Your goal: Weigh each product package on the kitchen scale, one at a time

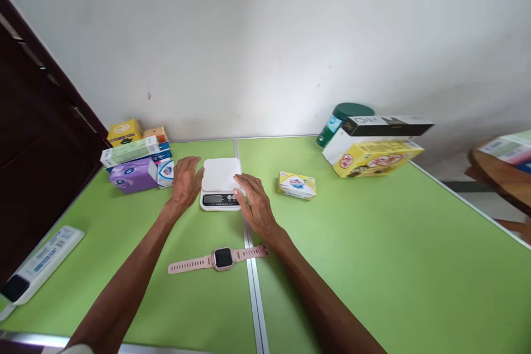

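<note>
Left of centre, our left hand [185, 180] and right hand [257, 207], fingers loosely open, flank the white, rectangular plastic scale [220, 175].

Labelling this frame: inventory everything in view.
scale: 1, white, centre
smartwatch: 1, pink, before scale
soap box: 1, yellow-white, right of scale
packages: 6+, multicoloured, back left
device: 1, white, left edge
tub: 1, green, back right
carton: 1, black-white, by tub
box: 1, yellow, by carton
table: 1, green, centre
wall: 1, white, behind
door: 1, brown, left
furniture: 1, brown, right
packs: unclear, mixed, on furniture
left hand, right hand: 2, bare, beside scale
</note>
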`<state>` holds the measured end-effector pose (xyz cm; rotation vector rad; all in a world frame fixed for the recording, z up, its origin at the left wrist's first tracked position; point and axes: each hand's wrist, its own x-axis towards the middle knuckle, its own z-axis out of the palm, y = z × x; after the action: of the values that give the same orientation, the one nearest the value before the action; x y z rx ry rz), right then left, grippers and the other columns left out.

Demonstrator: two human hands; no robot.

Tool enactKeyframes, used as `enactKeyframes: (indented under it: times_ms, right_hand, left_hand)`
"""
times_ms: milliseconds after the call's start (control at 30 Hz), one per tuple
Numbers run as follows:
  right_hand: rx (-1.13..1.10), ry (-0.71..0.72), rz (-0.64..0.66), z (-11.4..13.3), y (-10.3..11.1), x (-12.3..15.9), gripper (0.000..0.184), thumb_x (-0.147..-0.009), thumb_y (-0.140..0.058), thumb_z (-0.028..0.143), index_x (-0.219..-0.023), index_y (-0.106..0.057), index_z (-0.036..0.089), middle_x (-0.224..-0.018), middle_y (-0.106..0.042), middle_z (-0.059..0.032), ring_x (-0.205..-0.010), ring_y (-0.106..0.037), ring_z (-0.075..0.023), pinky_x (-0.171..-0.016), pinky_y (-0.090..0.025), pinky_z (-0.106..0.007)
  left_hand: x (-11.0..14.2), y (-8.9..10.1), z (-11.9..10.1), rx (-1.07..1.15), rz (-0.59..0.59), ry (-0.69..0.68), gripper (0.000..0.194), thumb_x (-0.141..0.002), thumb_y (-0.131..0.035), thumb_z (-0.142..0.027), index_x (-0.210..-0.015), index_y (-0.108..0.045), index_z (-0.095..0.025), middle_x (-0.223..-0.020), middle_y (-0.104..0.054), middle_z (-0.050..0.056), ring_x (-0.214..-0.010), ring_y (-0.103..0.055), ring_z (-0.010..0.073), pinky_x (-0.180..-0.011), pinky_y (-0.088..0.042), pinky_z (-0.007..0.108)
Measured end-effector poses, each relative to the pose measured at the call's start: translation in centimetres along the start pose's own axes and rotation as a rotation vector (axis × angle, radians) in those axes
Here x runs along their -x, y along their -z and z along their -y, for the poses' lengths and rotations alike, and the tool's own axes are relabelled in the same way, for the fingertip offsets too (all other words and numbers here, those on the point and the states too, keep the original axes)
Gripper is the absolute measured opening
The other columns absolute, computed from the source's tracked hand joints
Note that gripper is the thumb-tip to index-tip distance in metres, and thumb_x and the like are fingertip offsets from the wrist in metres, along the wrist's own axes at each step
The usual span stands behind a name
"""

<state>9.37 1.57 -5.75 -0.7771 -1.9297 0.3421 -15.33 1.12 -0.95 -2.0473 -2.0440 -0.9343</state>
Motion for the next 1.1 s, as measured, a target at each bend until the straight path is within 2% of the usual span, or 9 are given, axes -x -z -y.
enactKeyframes:
  times_ms: [100,200,267,367,500,633,800,967,1100]
  right_hand:
    - [0.093,-0.059,-0.047,-1.4,2.7,1.2,0.045,-0.115,-0.049,0.044,-0.149,-0.070,0.025,-0.141,-0.076,-0.0156,-0.137,-0.067,-0.0350,-0.121,-0.055,-0.062]
    - [0.241,-0.216,-0.264,-4.7,7.0,3.3,0.049,-0.113,-0.052,0.051,-0.150,-0.067,0.022,-0.145,-0.073,-0.0195,-0.138,-0.065,-0.0363,-0.122,-0.052,-0.065]
    - [0.290,-0.350,-0.380,-7.3,9.7,4.6,0.058,-0.111,-0.052,0.059,-0.151,-0.065,0.020,-0.147,-0.069,-0.0221,-0.139,-0.063,-0.0376,-0.121,-0.051,-0.066]
    - [0.206,-0.548,-0.409,-10.1,11.9,6.0,0.070,-0.107,-0.051,0.071,-0.150,-0.065,0.017,-0.146,-0.070,-0.0242,-0.132,-0.067,-0.0374,-0.115,-0.055,-0.063]
    - [0.084,-0.650,-0.380,-10.5,11.5,6.0,0.077,-0.104,-0.049,0.078,-0.146,-0.069,0.016,-0.140,-0.077,-0.0233,-0.124,-0.073,-0.0358,-0.113,-0.057,-0.057]
    - [0.069,-0.686,-0.357,-8.1,10.9,5.0,0.084,-0.101,-0.048,0.085,-0.139,-0.075,0.015,-0.142,-0.078,-0.0241,-0.132,-0.072,-0.0395,-0.116,-0.056,-0.059]
    - [-0.044,-0.593,-0.342,-4.3,10.1,2.9,0.075,-0.105,-0.054,0.076,-0.148,-0.072,0.018,-0.147,-0.077,-0.0204,-0.136,-0.073,-0.0381,-0.116,-0.059,-0.057]
    - [-0.206,-0.413,-0.175,-1.1,4.4,-0.8,0.081,-0.108,-0.051,0.077,-0.162,-0.061,0.019,-0.160,-0.069,-0.0208,-0.144,-0.070,-0.0383,-0.119,-0.060,-0.058]
    - [-0.200,-0.314,-0.050,0.2,-0.8,-2.9,0.083,-0.110,-0.044,0.079,-0.161,-0.062,0.017,-0.155,-0.072,-0.0229,-0.141,-0.072,-0.0389,-0.117,-0.061,-0.058]
  left_hand:
    - [0.2,-1.9,-6.4,0.181,0.114,-0.172,0.032,-0.109,-0.058,-0.032,-0.136,-0.072,-0.023,-0.138,-0.076,0.015,-0.135,-0.068,0.0340,-0.123,-0.051,0.058]
    - [0.6,-5.1,-12.9,0.357,0.311,-0.290,0.043,-0.107,-0.062,-0.032,-0.150,-0.064,-0.023,-0.148,-0.070,0.016,-0.140,-0.065,0.0336,-0.123,-0.052,0.057]
    - [0.3,-7.7,-16.2,0.419,0.416,-0.313,0.062,-0.099,-0.072,-0.031,-0.159,-0.055,-0.023,-0.160,-0.062,0.018,-0.148,-0.060,0.0365,-0.126,-0.050,0.058]
    - [-0.6,-11.4,-19.1,0.426,0.516,-0.203,0.091,-0.085,-0.083,-0.027,-0.166,-0.043,-0.018,-0.173,-0.046,0.028,-0.159,-0.050,0.0468,-0.128,-0.045,0.065]
    - [-1.3,-14.3,-20.3,0.464,0.554,-0.054,0.095,-0.084,-0.081,-0.023,-0.168,-0.037,-0.010,-0.160,-0.054,0.033,-0.152,-0.056,0.0484,-0.126,-0.047,0.066]
    - [-1.1,-14.4,-19.9,0.487,0.503,-0.043,0.088,-0.086,-0.080,-0.020,-0.165,-0.042,-0.013,-0.154,-0.057,0.028,-0.148,-0.058,0.0443,-0.126,-0.050,0.062]
    - [-1.3,-10.2,-15.9,0.526,0.341,-0.134,0.087,-0.092,-0.082,-0.024,-0.169,-0.042,-0.019,-0.162,-0.054,0.022,-0.154,-0.054,0.0400,-0.132,-0.047,0.059]
    - [-1.1,-4.1,-8.1,0.401,0.189,-0.055,0.083,-0.096,-0.083,-0.030,-0.169,-0.044,-0.022,-0.160,-0.059,0.020,-0.148,-0.062,0.0377,-0.125,-0.055,0.056]
    - [0.0,-1.8,-2.6,0.321,0.131,0.057,0.079,-0.095,-0.083,-0.030,-0.166,-0.049,-0.021,-0.157,-0.062,0.020,-0.144,-0.066,0.0370,-0.121,-0.057,0.054]
